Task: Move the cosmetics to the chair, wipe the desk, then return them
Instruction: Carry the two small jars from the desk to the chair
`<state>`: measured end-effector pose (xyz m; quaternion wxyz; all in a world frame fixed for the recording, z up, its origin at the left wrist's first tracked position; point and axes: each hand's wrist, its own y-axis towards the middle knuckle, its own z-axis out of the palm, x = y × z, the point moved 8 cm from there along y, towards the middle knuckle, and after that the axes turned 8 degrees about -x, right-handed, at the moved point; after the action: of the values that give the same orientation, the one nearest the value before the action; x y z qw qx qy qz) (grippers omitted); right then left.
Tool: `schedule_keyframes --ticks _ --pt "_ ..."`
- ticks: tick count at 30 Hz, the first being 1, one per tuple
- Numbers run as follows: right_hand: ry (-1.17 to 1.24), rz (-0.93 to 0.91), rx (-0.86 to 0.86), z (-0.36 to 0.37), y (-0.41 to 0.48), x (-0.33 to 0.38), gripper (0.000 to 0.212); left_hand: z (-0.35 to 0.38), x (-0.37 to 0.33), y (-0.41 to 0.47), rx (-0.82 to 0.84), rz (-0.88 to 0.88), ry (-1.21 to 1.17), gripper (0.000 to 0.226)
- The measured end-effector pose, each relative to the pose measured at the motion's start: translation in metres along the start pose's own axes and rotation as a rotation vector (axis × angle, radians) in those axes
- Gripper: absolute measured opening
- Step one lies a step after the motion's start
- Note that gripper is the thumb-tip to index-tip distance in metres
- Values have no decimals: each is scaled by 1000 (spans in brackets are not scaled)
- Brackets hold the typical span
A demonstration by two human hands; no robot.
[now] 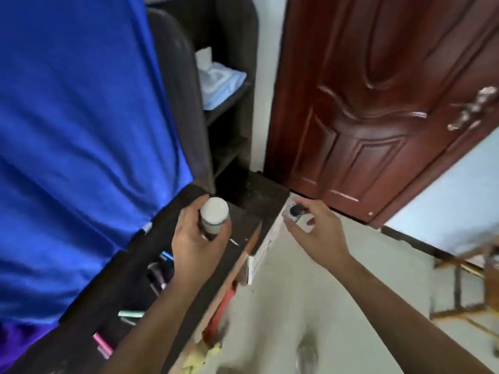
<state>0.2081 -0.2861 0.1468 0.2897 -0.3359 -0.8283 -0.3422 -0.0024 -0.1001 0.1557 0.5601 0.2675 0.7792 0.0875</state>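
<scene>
My left hand (pixel 198 238) grips a dark bottle with a white cap (pixel 214 215) above the dark desk (pixel 251 201). Past the desk's right edge, over the floor, my right hand (pixel 314 233) holds a small clear bottle with a black cap (pixel 297 213). On the desk near my left forearm lie several small cosmetics: a blue tube (pixel 167 256), a dark brush-like item (pixel 156 273), a pale green stick (pixel 131 314) and a pink stick (pixel 102 342). At the right edge stands a wooden chair (pixel 464 282), blurred and partly cut off.
A blue cloth (pixel 81 130) hangs over the left of the desk. Behind it, dark shelves (pixel 229 103) carry a light blue wipes pack (pixel 221 82). A red-brown door (pixel 378 103) stands at the back right. Pale floor (pixel 337 306) lies between desk and chair.
</scene>
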Motion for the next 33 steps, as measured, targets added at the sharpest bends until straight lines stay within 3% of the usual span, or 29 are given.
schedule_keyframes --ticks 6,14,19,27,33 --pt "-40 134 -310 -178 -38 -96 44 135 -123 -65 275 143 -134 59" --pt "-140 292 -541 -407 -124 -267 48 348 -275 -233 582 236 -207 59" --pt "-194 371 -640 -529 -152 -340 49 441 -379 -310 699 318 -267 62" --pt "-289 472 -717 -631 -141 -453 49 581 -461 -374 842 422 -316 62" --pt "-346 591 -753 -694 -100 -563 50 730 -506 -397 895 463 -348 63"
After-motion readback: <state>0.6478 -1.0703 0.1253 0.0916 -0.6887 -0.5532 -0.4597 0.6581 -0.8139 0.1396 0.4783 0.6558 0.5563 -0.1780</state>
